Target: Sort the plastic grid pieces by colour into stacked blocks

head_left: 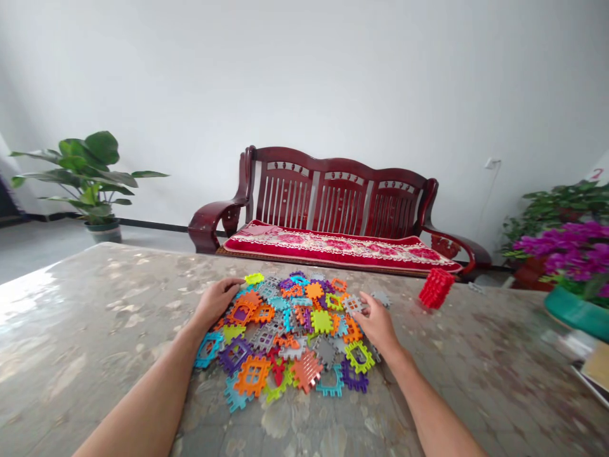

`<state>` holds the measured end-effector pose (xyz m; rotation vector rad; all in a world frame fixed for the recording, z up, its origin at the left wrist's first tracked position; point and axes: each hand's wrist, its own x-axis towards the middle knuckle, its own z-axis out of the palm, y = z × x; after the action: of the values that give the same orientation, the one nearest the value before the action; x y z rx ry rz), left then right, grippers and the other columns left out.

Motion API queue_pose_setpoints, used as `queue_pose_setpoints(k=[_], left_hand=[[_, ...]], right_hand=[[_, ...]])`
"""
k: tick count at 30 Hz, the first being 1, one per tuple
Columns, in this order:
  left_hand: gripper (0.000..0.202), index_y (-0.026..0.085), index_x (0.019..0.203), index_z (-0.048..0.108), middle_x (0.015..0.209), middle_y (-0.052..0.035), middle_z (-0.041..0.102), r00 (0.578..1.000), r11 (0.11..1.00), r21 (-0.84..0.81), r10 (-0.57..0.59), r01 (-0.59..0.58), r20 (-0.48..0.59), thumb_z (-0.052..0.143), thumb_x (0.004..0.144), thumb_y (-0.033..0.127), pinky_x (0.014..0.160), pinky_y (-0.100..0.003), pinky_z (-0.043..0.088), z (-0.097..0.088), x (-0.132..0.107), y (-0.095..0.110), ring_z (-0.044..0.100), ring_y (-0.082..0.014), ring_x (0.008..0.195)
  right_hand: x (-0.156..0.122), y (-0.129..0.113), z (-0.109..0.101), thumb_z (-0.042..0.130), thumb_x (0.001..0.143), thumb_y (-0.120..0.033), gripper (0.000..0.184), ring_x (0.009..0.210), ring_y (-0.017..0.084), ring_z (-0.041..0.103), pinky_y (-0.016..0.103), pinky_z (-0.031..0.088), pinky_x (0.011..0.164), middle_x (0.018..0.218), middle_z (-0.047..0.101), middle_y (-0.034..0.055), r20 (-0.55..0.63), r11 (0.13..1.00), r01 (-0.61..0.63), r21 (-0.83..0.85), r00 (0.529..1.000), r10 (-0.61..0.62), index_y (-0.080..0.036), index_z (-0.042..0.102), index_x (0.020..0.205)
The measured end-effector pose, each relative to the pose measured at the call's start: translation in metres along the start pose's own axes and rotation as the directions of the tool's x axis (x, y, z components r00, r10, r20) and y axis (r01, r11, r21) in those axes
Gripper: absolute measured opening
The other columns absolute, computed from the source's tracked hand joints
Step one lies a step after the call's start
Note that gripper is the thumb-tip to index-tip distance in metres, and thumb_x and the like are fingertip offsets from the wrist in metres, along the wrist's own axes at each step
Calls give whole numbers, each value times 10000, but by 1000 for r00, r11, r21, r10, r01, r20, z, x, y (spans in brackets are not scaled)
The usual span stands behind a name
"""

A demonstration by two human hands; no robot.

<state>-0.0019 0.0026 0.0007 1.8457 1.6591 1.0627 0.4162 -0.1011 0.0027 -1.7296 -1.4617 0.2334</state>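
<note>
A heap of flat, toothed plastic building tiles point(290, 336) in orange, purple, green, blue and grey lies on the marbled table point(85, 330). My left hand point(216, 301) rests on the heap's left edge, fingers curled over an orange tile point(242, 311). At the right side, my right hand point(378, 322) pinches a grey tile point(353, 304) between its fingertips. A red cube point(436, 287) built from such tiles stands apart on the table, right of my right hand.
Behind the table stands a dark red wooden bench point(333, 203) with a flowered cushion. A potted leafy plant point(90, 178) is at the far left. Purple flowers point(571, 244), a teal pot and papers sit at the right edge.
</note>
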Motion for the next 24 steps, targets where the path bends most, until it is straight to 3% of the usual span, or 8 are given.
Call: queue_pose_setpoints(k=[9,15,19,24], left_hand=[[450,195,1029,746,978,-34,773,1000,1000,25,4,-4,6,486,751,436,867,-318,510,-2,-1,4,689,-235,914],[442,213,1014,749,996,-31,772,1000,1000,25,14,-14,5,500,744,458,873,-315,507,-1,2,-2,685,-240,942],[423,229,979,752,999,-21,773,1000,1000,15,1,-1,-1,516,730,476,860,-303,511,0,3,-4,687,-240,937],[429,227,974,749,994,-26,774,1000,1000,7,4,-4,-2,521,720,488,893,-307,501,-1,3,-3,682,-243,951]], right_hand=[[0,-16,1,659,735,-348,576,1131,281,615,374,447,1007,1225,662,153,68,957,39,-287,997,-20,-111,616,1258],[-2,-23,3,615,774,-285,533,1144,241,616,328,430,1018,1238,669,117,87,942,44,-332,996,-16,-142,597,1288],[2,-25,-15,605,803,-372,525,1122,237,620,324,450,971,1242,669,87,-19,936,-8,-351,1000,1,-193,596,1296],[13,-3,-47,574,833,-461,527,1063,279,635,358,465,893,1165,701,103,-235,857,-232,-460,963,134,-207,603,1293]])
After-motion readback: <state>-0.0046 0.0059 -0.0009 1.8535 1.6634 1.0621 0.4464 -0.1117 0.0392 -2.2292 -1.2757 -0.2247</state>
